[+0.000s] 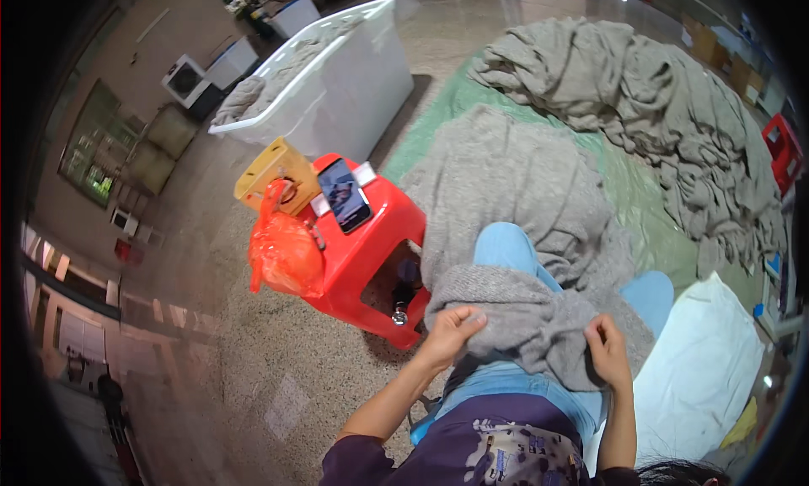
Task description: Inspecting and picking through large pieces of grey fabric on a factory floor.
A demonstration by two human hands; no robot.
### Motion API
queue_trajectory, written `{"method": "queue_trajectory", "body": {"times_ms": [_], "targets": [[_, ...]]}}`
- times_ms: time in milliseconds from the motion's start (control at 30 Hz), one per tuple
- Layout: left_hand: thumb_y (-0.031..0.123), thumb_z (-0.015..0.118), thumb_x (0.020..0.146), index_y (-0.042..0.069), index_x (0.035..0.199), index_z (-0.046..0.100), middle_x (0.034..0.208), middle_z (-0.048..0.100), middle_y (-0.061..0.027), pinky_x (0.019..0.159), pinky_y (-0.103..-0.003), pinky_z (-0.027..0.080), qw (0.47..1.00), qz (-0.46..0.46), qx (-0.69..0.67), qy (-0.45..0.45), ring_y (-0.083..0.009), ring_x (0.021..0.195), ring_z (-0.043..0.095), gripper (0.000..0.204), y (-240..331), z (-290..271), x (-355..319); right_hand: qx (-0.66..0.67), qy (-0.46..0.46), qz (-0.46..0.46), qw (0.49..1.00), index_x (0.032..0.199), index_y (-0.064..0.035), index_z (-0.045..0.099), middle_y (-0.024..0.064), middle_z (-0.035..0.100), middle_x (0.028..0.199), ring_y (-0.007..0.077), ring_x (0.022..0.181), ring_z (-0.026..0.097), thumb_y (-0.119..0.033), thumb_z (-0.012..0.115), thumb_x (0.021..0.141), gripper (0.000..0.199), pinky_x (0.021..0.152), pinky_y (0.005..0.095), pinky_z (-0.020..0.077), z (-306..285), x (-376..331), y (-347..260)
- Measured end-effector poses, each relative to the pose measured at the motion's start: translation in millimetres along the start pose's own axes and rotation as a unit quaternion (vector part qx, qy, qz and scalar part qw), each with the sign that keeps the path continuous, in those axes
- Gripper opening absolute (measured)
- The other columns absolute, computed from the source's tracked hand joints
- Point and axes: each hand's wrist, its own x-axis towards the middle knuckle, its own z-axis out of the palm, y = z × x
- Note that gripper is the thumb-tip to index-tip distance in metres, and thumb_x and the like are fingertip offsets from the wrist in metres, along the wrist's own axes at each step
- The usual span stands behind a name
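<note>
Grey knitted fabric (539, 317) lies bunched across my lap over light blue trousers. At its left end my left hand (455, 333) is closed, thumb against the fingers, pinching the fabric's edge. My right hand (608, 349) is at the right side of the bunch, its fingers curled in a pinch. Whatever sits between those fingertips, if anything, is too small to make out. From my knees, a wide grey knitted piece (506, 162) spreads forward over a green sheet (645, 225) on the floor.
Left of me stands a red plastic stool (383, 221) carrying a phone (344, 195), an orange plastic bag (286, 250) and a yellow container (278, 176). A white tub (337, 86) of grey fabric is beyond. Fabric heaps (624, 82) lie far right; a white sack (704, 376) lies near right.
</note>
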Motion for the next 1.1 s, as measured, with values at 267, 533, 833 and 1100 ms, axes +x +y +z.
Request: {"method": "queue_trajectory", "body": {"times_ms": [267, 533, 833, 1100], "targets": [[0.015, 0.057, 0.095, -0.002, 0.101, 0.063, 0.093, 0.066, -0.0029, 0.074, -0.022, 0.045, 0.982, 0.036, -0.098, -0.160, -0.0071, 0.080, 0.058, 0.019, 68, 69, -4, 0.205, 0.246, -0.061, 0.946, 0.085, -0.0045, 0.053, -0.0040, 0.045, 0.077, 0.0047, 0.069, 0.040, -0.010, 0.056, 0.091, 0.009, 0.060, 0.0181, 0.0313, -52, 6, -55], [0.017, 0.059, 0.094, -0.001, 0.102, 0.064, 0.093, 0.066, -0.0013, 0.074, -0.020, 0.045, 0.986, 0.010, -0.059, -0.155, -0.0055, 0.082, 0.058, 0.020, 24, 72, 26, 0.099, 0.063, -0.105, 0.988, 0.103, -0.0037, 0.063, 0.0066, 0.055, 0.098, 0.0163, 0.089, 0.054, -0.011, 0.060, 0.087, 0.018, 0.071, 0.0237, 0.0412, -11, 38, -76], [-0.002, 0.071, 0.080, -0.001, 0.094, 0.066, 0.090, 0.065, -0.0024, 0.068, -0.019, 0.047, 0.991, -0.012, 0.006, -0.132, -0.0052, 0.076, 0.058, 0.015, 18, 59, 33, 0.204, -0.066, -0.012, 0.977, 0.085, -0.0006, 0.059, -0.0019, 0.055, 0.074, 0.0059, 0.071, 0.048, -0.012, 0.063, 0.088, 0.012, 0.063, 0.0236, 0.0404, 23, 61, -61], [0.002, 0.071, 0.080, 0.000, 0.092, 0.066, 0.086, 0.066, -0.0017, 0.066, -0.020, 0.048, 0.997, 0.013, -0.051, -0.059, -0.0055, 0.074, 0.059, 0.013, 3, 62, 38, 0.217, -0.058, 0.012, 0.974, 0.086, 0.0001, 0.059, -0.0004, 0.056, 0.076, 0.0066, 0.074, 0.050, -0.010, 0.062, 0.088, 0.011, 0.065, 0.0239, 0.0419, 37, 61, -50]]}}
